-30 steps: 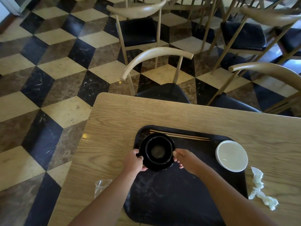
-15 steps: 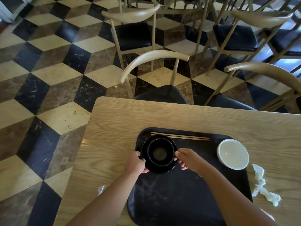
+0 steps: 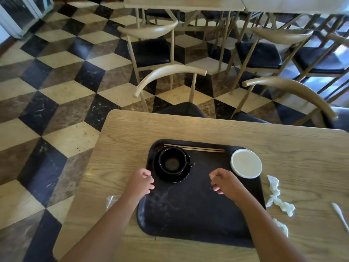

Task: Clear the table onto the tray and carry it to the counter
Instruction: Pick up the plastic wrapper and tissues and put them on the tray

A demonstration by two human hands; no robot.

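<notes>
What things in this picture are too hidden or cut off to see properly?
Head view, the only one:
- Clear plastic cup: mostly hidden behind the left forearm.
- White utensil: cut off by the right edge, so its type is unclear.
- Lower crumpled tissue: partly hidden behind the right forearm.
- Black cup: the dull patch in the bottom is too dim to tell dregs from reflection.
- Counter: not in view.

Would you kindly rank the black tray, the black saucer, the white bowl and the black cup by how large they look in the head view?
Largest to smallest:
1. black tray
2. black saucer
3. white bowl, only slightly smaller than the saucer, at similar distance
4. black cup, standing on the saucer
</notes>
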